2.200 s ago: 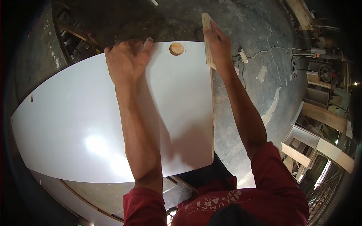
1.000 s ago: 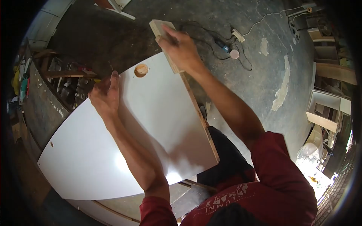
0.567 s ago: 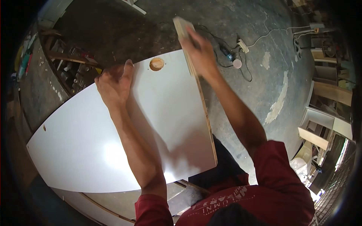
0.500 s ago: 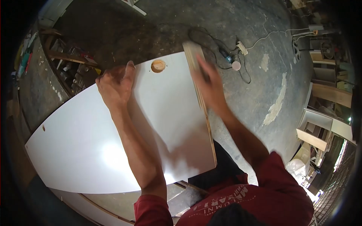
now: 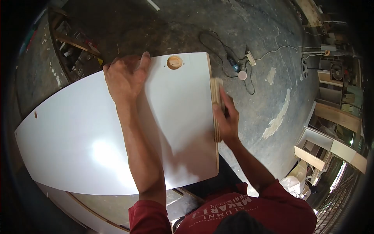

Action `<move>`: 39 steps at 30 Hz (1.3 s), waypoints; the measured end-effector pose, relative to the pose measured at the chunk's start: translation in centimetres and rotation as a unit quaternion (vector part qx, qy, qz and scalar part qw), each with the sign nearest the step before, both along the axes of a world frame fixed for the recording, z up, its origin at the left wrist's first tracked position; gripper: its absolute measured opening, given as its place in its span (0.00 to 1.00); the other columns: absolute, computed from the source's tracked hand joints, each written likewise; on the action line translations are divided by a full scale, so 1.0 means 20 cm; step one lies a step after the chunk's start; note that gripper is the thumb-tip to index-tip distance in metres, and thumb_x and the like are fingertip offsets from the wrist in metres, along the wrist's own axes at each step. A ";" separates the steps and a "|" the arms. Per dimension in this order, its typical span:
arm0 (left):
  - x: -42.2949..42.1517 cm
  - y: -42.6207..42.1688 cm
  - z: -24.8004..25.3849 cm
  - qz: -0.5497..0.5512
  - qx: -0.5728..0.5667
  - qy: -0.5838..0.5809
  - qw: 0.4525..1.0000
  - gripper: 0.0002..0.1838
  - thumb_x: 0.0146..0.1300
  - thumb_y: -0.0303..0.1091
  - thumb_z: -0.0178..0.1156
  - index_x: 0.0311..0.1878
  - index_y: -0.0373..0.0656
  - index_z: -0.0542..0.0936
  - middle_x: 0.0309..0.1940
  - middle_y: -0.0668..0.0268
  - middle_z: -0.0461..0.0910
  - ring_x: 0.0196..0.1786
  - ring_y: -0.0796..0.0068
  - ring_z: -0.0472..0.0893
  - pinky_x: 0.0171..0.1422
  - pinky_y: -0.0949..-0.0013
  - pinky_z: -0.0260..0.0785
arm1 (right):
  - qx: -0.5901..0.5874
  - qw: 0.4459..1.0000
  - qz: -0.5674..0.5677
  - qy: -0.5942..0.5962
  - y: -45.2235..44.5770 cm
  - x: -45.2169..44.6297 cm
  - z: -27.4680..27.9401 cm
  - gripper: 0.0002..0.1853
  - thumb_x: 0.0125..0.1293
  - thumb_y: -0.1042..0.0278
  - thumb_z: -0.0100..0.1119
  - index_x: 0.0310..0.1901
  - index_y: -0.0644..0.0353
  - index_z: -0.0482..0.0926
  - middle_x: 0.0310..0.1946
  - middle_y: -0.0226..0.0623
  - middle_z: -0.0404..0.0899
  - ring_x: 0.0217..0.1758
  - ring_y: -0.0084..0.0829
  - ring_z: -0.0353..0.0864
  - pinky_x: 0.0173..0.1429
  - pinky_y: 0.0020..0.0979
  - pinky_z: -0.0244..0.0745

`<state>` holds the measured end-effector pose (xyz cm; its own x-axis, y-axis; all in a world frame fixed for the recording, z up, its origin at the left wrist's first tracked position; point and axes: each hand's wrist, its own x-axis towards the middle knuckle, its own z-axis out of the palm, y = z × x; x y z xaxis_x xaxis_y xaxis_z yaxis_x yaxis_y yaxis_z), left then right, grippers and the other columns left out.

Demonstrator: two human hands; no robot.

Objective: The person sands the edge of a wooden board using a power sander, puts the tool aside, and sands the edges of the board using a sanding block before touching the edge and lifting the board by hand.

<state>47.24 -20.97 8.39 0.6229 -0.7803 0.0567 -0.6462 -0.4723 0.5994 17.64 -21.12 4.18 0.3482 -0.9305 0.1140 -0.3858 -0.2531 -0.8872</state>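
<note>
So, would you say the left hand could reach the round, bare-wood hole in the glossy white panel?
Probably yes: the left hand rests near the hole, with only uncovered white panel between them.

Left of the frame's centre, a white panel [image 5: 78, 124] spreads toward the left edge, a round hole [image 5: 174, 62] near its top edge. The left hand [image 5: 126, 78] curls over that edge; the right hand [image 5: 228, 117] grips a wooden block [image 5: 215, 93] along the panel's right edge. On the concrete floor [image 5: 272, 111], upper right, lie a corded power tool [image 5: 235, 67] and a white power strip [image 5: 250, 58].
</note>
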 end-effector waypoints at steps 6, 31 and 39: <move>-0.01 0.00 -0.03 0.005 -0.012 -0.010 1.000 0.22 0.60 0.54 0.66 0.37 0.43 0.92 0.33 0.58 0.90 0.44 0.60 0.85 0.71 0.61 0.62 | 0.133 0.988 -0.057 -0.059 -0.49 0.30 0.08 0.31 0.72 0.64 0.64 0.74 0.63 0.70 0.65 0.50 0.77 0.68 0.32 0.76 0.67 0.33 0.71; 0.00 -0.01 -0.02 -0.004 -0.016 -0.022 1.000 0.23 0.60 0.54 0.66 0.39 0.40 0.92 0.36 0.55 0.90 0.45 0.57 0.85 0.68 0.60 0.64 | -0.021 0.999 -0.029 0.007 -0.18 0.12 0.02 0.32 0.69 0.65 0.66 0.73 0.61 0.72 0.57 0.48 0.80 0.60 0.34 0.79 0.62 0.34 0.74; 0.00 0.00 -0.04 0.013 -0.002 -0.017 1.000 0.25 0.58 0.56 0.66 0.39 0.40 0.92 0.36 0.56 0.90 0.46 0.55 0.85 0.69 0.60 0.64 | 0.042 0.997 -0.043 -0.038 -0.55 0.34 0.02 0.32 0.69 0.64 0.65 0.72 0.63 0.72 0.58 0.49 0.80 0.60 0.35 0.79 0.64 0.35 0.73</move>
